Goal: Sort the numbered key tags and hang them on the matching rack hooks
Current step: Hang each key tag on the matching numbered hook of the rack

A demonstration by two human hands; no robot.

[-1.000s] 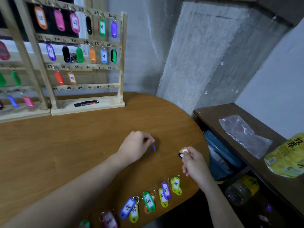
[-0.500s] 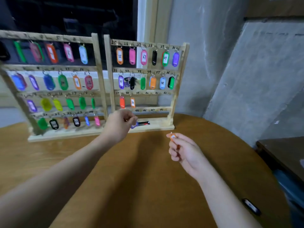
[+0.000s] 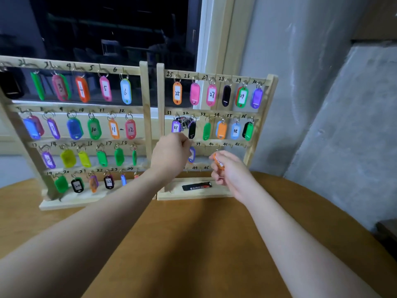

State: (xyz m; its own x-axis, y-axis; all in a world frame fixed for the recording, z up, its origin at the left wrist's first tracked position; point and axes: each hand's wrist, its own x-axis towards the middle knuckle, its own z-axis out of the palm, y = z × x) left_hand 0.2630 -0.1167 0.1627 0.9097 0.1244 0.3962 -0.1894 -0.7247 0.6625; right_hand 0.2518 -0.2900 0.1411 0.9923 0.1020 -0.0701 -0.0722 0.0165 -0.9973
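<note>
Two wooden key racks stand at the back of the table, the left rack (image 3: 146,108) and the right rack (image 3: 265,112), with numbered hooks and several coloured tags hanging on them. My left hand (image 3: 170,153) pinches a blue-purple tag (image 3: 191,154) up against the right rack's third row, near the hook marked 39. My right hand (image 3: 227,168) grips an orange tag (image 3: 219,162) just below the hooks marked 40 and 41. The hooks on that row from 40 to 42 show bare.
A black and red marker (image 3: 196,186) lies on the right rack's base. The round wooden table (image 3: 193,244) spreads in front of the racks. A dark window sits behind them and a concrete wall (image 3: 343,125) rises at the right.
Both hands have risen from the table to the right rack, each carrying its tag. The view has swung from the table's tags up to the racks, now closer.
</note>
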